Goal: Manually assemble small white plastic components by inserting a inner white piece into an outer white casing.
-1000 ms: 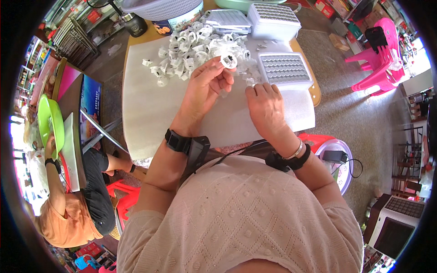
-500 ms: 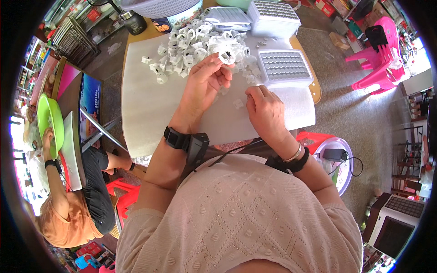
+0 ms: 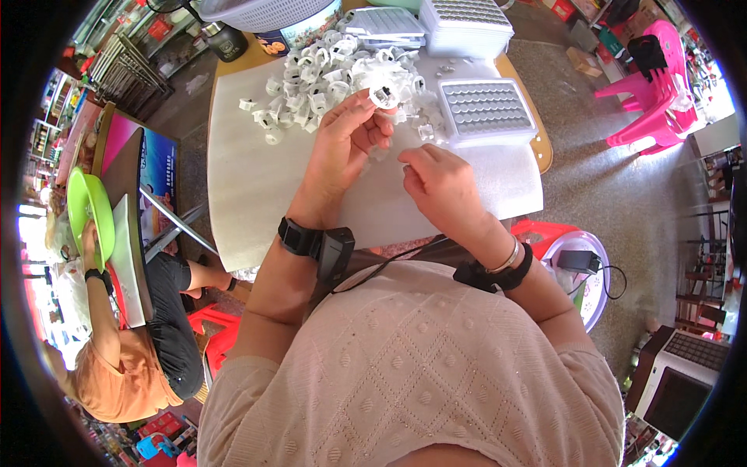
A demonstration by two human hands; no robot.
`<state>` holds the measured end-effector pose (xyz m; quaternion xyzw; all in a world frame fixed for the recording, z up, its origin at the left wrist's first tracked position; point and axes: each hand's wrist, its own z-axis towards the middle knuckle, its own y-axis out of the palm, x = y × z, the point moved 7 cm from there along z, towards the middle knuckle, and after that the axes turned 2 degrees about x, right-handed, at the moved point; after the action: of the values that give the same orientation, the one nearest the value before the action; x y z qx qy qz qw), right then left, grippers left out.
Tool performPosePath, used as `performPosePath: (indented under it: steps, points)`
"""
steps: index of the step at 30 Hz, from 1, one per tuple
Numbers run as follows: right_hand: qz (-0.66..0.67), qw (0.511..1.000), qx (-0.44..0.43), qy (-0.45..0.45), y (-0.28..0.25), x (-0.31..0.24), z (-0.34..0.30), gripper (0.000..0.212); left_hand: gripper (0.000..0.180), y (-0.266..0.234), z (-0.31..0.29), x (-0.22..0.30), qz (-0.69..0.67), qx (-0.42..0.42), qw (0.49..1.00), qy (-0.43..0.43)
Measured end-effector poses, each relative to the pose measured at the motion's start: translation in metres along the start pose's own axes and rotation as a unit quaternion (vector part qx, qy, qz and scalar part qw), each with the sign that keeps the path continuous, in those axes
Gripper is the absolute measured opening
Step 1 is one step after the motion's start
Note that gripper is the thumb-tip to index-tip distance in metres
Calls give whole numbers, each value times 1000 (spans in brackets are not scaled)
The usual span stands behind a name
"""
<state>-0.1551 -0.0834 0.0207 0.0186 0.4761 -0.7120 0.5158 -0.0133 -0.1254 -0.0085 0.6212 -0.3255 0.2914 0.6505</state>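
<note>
Left hand (image 3: 342, 148): raised over the surface, grip pinching a small white plastic ring part (image 3: 384, 96) between thumb and fingertips, the part's dark centre facing up.
Right hand (image 3: 443, 183): just right of and below the left grip, fingers curled and pressed together; whether they hold anything, cannot tell. Thumb tip near the left fingers, not clearly touching.
Ring part: at the top of the left grip, just in front of the heap, apart from the surface.
Heap of white ring parts (image 3: 319, 78): beyond and left of the left grip, spread loose on the surface, a few strays at its left edge.
Filled tray (image 3: 486, 109): white, rows of dark-centred cells, just right of the left grip and beyond the right hand.
Stacked trays (image 3: 465, 23): further out past the filled tray, at the surface's far edge.
Surface (image 3: 249, 194): pale sheet over a round wooden top.
Wrists: black watch (image 3: 299, 236) on the left, black band (image 3: 498, 272) and bangle on the right.
Co-worker (image 3: 117, 366): orange top, seated well to the left, hand by a green bowl (image 3: 89, 214).
Pink chairs (image 3: 650, 78): well to the right on the floor.
</note>
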Motion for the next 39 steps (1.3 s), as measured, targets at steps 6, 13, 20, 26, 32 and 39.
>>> performPosePath:
  steps: [6,13,20,26,32,39]
  points:
    - [79,991,44,98,-9,18,-8,9,20,5,1,3,17,1,1000,20]
    - [66,992,24,109,-19,26,-12,10,22,2,1,2,21,-17,1000,13]
    - [-9,1000,-9,-23,-14,10,-10,14,25,6,1,3,43,-22,999,15]
    - [-25,999,13,-19,-18,10,-5,13,25,5,2,-3,27,-50,998,-12]
    - [107,985,132,40,-66,3,12,18,29,12,-3,-9,18,-51,998,-38]
    - [30,988,147,-38,-59,-3,27,17,27,16,-5,-18,63,-69,993,-68]
